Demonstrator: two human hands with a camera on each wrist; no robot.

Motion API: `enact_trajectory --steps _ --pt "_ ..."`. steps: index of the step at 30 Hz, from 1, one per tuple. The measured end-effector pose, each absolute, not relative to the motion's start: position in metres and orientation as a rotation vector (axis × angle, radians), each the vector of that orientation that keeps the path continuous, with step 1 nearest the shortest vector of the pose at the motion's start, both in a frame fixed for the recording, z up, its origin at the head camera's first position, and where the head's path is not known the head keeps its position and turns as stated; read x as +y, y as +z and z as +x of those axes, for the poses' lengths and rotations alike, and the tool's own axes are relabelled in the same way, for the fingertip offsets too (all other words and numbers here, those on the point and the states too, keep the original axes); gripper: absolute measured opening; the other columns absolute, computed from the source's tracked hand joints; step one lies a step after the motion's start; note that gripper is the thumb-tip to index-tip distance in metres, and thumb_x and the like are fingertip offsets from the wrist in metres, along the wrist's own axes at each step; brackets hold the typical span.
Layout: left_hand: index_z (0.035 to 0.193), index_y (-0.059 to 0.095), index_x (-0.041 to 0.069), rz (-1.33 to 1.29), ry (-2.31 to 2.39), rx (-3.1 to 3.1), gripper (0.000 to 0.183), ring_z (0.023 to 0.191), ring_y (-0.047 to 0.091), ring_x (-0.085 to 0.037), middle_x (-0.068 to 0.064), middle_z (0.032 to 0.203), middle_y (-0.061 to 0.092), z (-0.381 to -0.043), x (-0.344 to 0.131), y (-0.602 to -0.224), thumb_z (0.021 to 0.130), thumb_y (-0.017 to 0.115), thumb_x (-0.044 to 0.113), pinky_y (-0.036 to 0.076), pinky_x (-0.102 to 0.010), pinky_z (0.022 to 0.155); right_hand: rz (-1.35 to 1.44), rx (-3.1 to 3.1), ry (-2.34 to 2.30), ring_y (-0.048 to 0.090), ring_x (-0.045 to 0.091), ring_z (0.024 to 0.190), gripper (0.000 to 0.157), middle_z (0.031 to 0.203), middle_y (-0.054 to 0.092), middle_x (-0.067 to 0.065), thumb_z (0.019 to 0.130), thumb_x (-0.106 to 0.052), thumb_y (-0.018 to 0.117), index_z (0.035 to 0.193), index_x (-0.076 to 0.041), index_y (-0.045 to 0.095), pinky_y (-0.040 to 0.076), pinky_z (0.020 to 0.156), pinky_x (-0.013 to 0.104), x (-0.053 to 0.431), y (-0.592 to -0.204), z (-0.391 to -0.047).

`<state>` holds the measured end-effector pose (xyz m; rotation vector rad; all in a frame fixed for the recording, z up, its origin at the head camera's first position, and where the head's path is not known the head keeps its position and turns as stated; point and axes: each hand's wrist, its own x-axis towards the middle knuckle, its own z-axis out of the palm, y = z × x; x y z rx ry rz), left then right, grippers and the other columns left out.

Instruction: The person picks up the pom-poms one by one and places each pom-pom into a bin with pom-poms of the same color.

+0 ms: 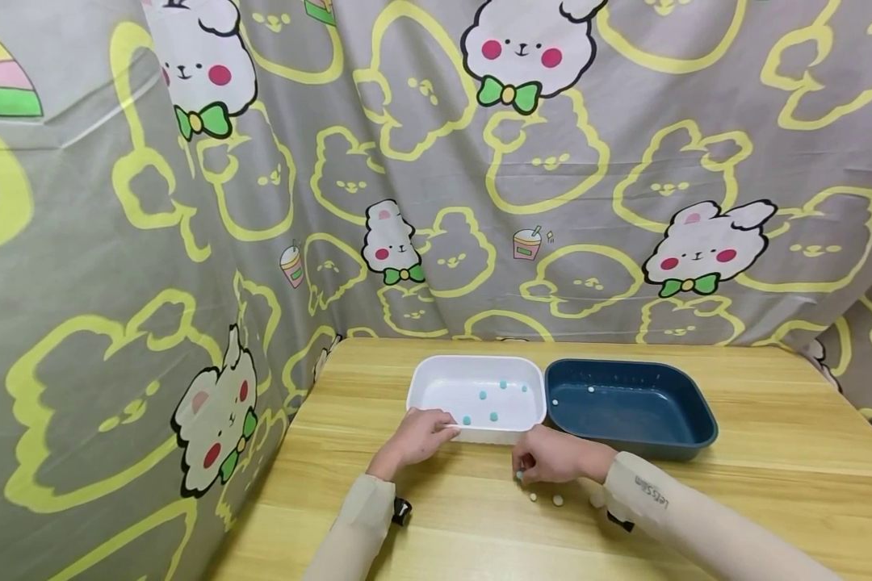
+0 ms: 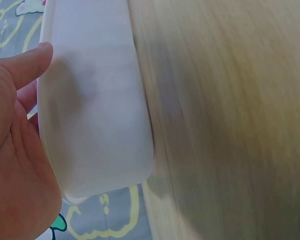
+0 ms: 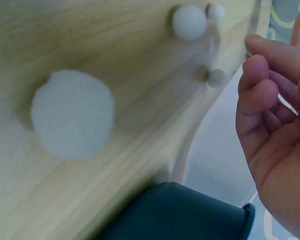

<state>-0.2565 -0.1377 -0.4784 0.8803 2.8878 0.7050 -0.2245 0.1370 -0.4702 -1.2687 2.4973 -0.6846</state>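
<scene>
My left hand [image 1: 420, 436] grips the near rim of a white plastic tub [image 1: 439, 363], its fingers reaching over the edge. In the left wrist view the thumb lies at the rim and the other fingers are partly hidden behind the tub wall. Several small blue-green balls [image 1: 493, 416] lie inside the tub. Just in front of its near right corner, my right hand [image 1: 552, 454] pinches a small blue-green ball [image 1: 519, 475] between thumb and fingertips, low over the table. Several white balls [image 3: 72, 115] rest on the wood beside and below this hand.
A dark blue tub [image 1: 686, 403] stands against the white one on the right, with small white balls [image 1: 591, 389] in it. Both stand on a wooden table [image 1: 792, 403]. A patterned grey curtain [image 1: 450, 177] hangs behind and along the left side.
</scene>
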Motion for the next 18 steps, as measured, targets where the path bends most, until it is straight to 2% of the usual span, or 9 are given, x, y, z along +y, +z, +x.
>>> enact_trajectory --steps 12,18 --pt "0.087 0.068 0.023 0.911 0.701 2.912 0.020 0.081 0.058 -0.004 0.016 0.086 0.065 -0.257 -0.137 -0.479 0.095 0.055 0.036 0.035 -0.037 0.086 -1.342 2.492 -0.731 0.046 -0.003 0.060 0.005 0.067 0.052 -0.017 0.082 -0.009 0.072 0.083 -0.014 0.069 0.042 0.055 0.017 0.137 -0.461 -0.220" --pt "0.087 0.068 0.022 0.939 0.679 2.933 0.020 0.081 0.058 -0.004 0.014 0.086 0.066 -0.257 -0.137 -0.480 0.095 0.055 0.035 0.037 -0.036 0.086 -1.267 2.516 -0.764 0.046 -0.001 0.058 0.006 0.065 0.051 -0.016 0.084 -0.010 0.070 0.082 -0.015 0.068 0.043 0.056 0.019 0.141 -0.452 -0.217"
